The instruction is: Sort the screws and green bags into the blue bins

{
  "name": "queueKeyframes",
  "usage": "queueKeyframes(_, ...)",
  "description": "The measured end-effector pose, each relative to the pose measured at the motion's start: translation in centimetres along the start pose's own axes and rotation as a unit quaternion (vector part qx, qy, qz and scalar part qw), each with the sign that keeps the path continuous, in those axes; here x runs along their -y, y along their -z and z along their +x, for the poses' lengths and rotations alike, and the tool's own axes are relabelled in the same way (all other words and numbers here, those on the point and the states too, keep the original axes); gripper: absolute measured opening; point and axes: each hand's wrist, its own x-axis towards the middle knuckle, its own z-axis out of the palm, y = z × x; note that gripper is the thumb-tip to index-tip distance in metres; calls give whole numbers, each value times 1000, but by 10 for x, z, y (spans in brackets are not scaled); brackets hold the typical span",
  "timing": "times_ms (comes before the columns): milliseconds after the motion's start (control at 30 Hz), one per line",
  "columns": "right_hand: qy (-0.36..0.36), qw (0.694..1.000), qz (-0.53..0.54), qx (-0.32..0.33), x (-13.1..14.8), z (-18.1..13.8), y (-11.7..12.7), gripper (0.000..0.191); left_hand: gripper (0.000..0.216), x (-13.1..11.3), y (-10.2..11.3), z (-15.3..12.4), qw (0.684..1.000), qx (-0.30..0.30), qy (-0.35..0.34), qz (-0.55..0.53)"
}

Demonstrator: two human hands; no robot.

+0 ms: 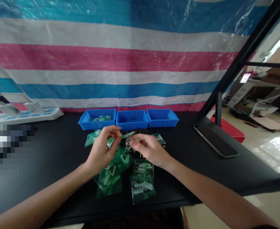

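Between my two hands is a small green plastic bag (128, 135), its edge pinched by the fingers of my left hand (107, 143). My right hand (150, 147) is closed at the bag's other end, thumb against fingers, just above a pile of small dark and metallic screws (140, 131). Several more green bags (122, 159) with pale strips and small metal pieces inside lie below and around my hands. Two of them, a clear-green bag (142, 187) and another bag (143, 168), overlap near the table's front edge.
Behind the hands stand a left blue tray (82, 123) with small bags inside, a middle blue tray (132, 126) and a right blue tray (163, 123). A phone (215, 140) lies at right. A white power strip (51, 114) with plugs is at left. A black frame post (232, 70) rises right.
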Motion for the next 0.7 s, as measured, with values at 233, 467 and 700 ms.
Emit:
queueKeyframes(233, -31, 995, 77, -60, -2, 3, -4, 29, 21, -14, 2, -5, 972, 155, -145, 104)
queueKeyframes(467, 245, 939, -207, -127, -6, -8, -3, 17, 33, -12, 0, 3, 954, 163, 196, -158)
queueKeyframes(700, 278, 921, -255, -97, -3, -8, -5, 27, 6, -9, -1, 6, 831, 92, 403, -372)
